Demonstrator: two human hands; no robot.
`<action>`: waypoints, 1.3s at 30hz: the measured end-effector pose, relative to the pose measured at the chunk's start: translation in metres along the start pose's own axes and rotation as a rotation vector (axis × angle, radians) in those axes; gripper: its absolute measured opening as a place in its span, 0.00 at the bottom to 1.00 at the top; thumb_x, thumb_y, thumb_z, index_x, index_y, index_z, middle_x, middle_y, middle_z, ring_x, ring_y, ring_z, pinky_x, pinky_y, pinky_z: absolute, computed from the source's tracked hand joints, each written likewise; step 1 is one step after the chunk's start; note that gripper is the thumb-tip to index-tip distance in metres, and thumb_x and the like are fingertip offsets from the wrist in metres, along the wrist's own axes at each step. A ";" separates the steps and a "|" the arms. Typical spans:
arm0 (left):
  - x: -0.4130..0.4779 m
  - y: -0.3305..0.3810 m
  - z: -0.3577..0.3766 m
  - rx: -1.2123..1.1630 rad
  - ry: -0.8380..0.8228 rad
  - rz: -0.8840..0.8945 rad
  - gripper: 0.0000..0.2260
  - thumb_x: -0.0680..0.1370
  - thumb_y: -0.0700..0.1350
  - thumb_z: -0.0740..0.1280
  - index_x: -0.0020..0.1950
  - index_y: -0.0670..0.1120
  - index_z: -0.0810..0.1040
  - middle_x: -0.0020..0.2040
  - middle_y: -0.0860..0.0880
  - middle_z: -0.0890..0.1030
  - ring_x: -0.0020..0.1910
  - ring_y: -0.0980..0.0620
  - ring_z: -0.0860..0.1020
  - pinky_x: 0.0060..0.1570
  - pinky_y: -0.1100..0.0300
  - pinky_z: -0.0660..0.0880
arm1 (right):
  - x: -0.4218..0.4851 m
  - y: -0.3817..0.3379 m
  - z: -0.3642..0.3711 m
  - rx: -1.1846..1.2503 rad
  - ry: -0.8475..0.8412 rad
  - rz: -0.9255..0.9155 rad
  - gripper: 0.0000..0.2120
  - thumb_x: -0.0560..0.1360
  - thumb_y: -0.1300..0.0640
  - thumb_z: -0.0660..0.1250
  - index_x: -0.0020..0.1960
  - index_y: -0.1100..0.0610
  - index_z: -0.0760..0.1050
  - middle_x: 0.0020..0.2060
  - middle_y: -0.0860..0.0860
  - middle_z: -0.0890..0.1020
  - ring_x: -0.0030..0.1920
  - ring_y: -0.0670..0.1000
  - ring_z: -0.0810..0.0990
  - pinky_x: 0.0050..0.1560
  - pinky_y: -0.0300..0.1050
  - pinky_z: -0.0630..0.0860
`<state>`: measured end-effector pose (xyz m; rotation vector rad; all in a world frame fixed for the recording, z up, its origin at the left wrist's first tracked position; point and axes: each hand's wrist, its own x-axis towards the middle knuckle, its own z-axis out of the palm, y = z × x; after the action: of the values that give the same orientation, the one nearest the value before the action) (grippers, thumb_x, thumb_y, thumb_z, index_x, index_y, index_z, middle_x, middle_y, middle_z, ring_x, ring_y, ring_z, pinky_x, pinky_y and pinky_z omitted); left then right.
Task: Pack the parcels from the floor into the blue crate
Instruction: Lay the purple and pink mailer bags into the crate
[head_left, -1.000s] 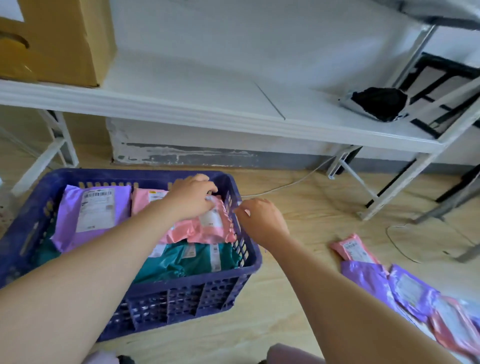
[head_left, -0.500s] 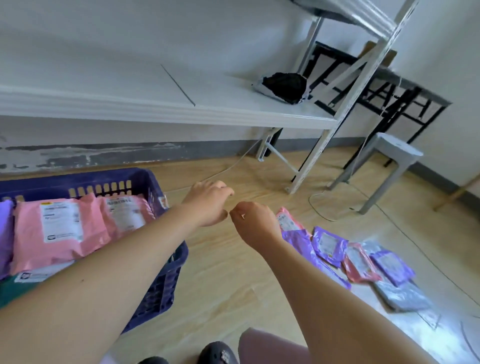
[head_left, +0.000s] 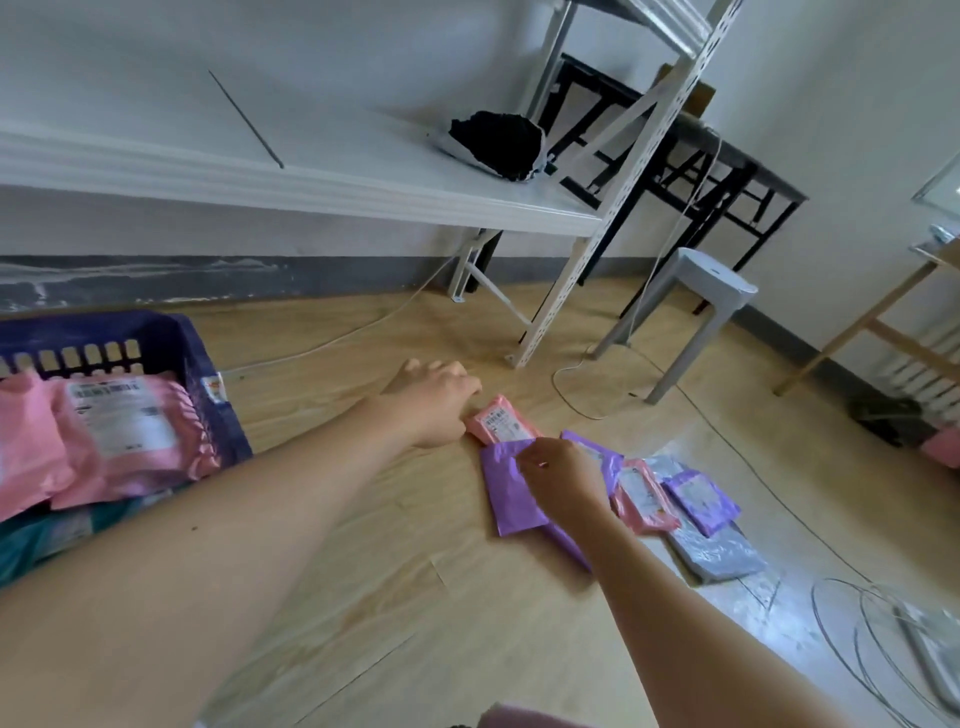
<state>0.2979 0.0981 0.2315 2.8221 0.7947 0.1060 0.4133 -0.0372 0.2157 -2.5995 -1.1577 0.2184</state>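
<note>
1. Nearest us, at the lower right, loops of thin wire (head_left: 857, 649) lie on the wooden floor (head_left: 415, 597).
2. Our right hand (head_left: 563, 480) is down on a row of parcels on the floor. Its fingers curl onto the upper edge of the purple parcel (head_left: 511, 499), and finger and thumb seem to pinch that edge. The parcel lies flat on the boards.
3. Under our right forearm lies a second purple bag (head_left: 571, 543). To its right, a labelled pink bag (head_left: 644, 499), a little purple bag (head_left: 701, 499) and a grey bag (head_left: 722, 558) overlap one another.
4. Our left hand (head_left: 436, 402) is low over the floor with its fingers straight and loose, and it holds nothing. It is just beside a corner of the small pink parcel (head_left: 501, 422), which lies partly under the purple parcel. We cannot tell whether hand and parcel touch.
5. At the left, well apart from the floor parcels, stands the blue crate (head_left: 171, 338). Pink packed parcels (head_left: 156, 467) lie on top inside it, with a teal one (head_left: 31, 535) beneath.
6. Farther off stand a white stool (head_left: 711, 283) and a white shelf rack (head_left: 363, 187) with a black bag (head_left: 498, 143) on it.
7. Behind them, by the wall, is a black table (head_left: 737, 171).
</note>
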 end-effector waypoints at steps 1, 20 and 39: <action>0.002 0.002 0.001 0.002 0.004 0.003 0.23 0.76 0.48 0.62 0.72 0.51 0.64 0.72 0.48 0.65 0.71 0.48 0.65 0.68 0.51 0.60 | 0.002 0.008 0.000 -0.016 -0.006 0.004 0.12 0.76 0.58 0.61 0.52 0.55 0.82 0.52 0.55 0.83 0.55 0.56 0.79 0.52 0.43 0.73; 0.067 0.043 0.112 -0.010 -0.111 0.069 0.29 0.77 0.51 0.63 0.75 0.53 0.56 0.73 0.50 0.62 0.71 0.48 0.64 0.70 0.54 0.58 | 0.066 0.127 0.044 0.252 -0.003 0.395 0.09 0.73 0.63 0.60 0.41 0.61 0.79 0.34 0.56 0.75 0.40 0.55 0.73 0.34 0.41 0.64; 0.158 0.023 0.258 -0.375 -0.316 -0.148 0.27 0.77 0.49 0.64 0.74 0.51 0.61 0.73 0.49 0.62 0.70 0.47 0.65 0.67 0.54 0.65 | 0.188 0.221 0.179 0.574 -0.134 0.709 0.30 0.63 0.60 0.65 0.65 0.55 0.67 0.43 0.57 0.81 0.47 0.62 0.83 0.53 0.59 0.79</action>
<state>0.4765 0.1159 -0.0136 2.3419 0.8083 -0.1903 0.6487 -0.0025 -0.0290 -2.3584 -0.1031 0.7504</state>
